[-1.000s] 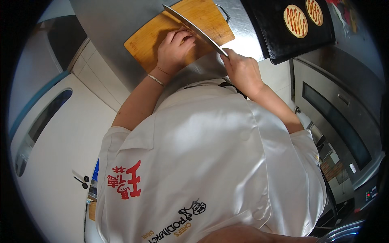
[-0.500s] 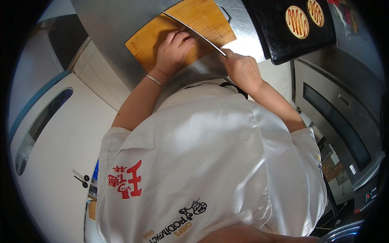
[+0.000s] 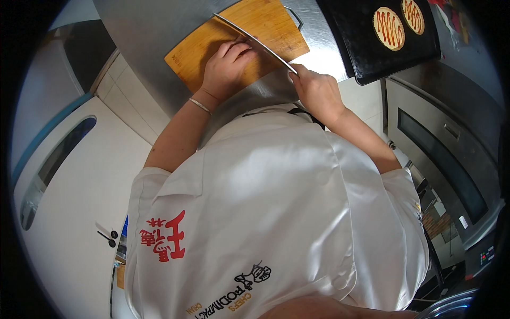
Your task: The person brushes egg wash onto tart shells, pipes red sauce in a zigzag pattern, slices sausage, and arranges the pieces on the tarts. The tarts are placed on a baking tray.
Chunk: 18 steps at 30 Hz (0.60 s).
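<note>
A wooden cutting board (image 3: 196,50) lies on the steel counter at the top of the view. My right hand (image 3: 317,90) is closed round the handle end of a long kitchen knife (image 3: 265,49), whose blade slants across the board toward the far left. Just on the near side of the blade, my left hand (image 3: 227,66) rests on the board with curled fingers. A small pale reddish bit of food (image 3: 243,39) shows by those fingertips, partly behind the blade. The fingers hide whatever else they press on.
Right of the board, a black baking tray (image 3: 366,66) holds two round flat dough bases, a nearer one (image 3: 388,29) and a farther one (image 3: 413,17), both with red sauce in zigzags. A metal handle (image 3: 295,18) sticks out past the board. A steel oven (image 3: 441,154) stands at the right.
The knife blade has tilted slightly and shows more of its side. My left hand and wrist have shifted a little to the left. My right hand keeps its grip.
</note>
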Available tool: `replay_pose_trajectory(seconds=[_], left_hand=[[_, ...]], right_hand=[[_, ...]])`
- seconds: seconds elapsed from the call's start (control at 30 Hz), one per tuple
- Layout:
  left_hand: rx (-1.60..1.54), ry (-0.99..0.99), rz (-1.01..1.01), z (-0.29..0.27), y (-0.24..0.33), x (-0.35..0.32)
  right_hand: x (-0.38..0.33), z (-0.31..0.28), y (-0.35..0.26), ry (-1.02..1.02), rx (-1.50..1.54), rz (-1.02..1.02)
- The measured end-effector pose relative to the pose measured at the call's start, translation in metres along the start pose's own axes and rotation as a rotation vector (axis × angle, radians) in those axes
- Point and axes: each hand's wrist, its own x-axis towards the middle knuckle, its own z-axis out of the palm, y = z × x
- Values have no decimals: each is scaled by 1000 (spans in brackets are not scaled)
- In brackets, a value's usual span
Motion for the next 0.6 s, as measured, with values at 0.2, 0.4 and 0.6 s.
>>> replay_pose_trajectory(seconds=[0.2, 0.4, 0.6], left_hand=[[19, -48, -41, -7, 7, 6], [37, -65, 10, -7, 7, 8], [50, -27, -12, -3, 4, 4]], right_hand=[[-7, -4, -8, 22, -11, -53], [-8, -2, -7, -25, -46, -56], [-3, 0, -9, -59, -68, -17]])
